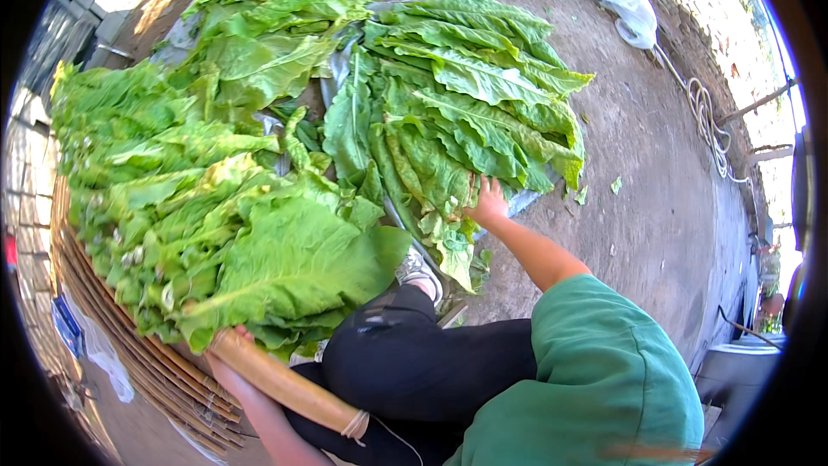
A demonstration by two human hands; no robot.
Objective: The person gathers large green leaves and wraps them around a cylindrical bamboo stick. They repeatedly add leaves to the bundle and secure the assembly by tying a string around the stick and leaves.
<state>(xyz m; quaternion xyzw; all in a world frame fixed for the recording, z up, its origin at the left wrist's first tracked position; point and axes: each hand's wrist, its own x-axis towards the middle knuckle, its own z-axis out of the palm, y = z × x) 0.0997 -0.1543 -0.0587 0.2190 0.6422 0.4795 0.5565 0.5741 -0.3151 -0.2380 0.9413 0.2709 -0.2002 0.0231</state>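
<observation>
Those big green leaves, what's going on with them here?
A person sits on the dirt ground among piles of large green leaves. The right hand reaches into the leaf pile ahead, touching its near edge. The left hand grips a wooden stick that carries a bunch of leaves. More sticks lie below the left pile.

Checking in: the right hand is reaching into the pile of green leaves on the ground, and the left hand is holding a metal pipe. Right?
Not quite. The head view shows the left hand holding a bamboo stick, tan with a cord tied near its end, not a metal pipe. The rest stands: the right hand is reaching into the pile of green leaves on the ground.
</observation>
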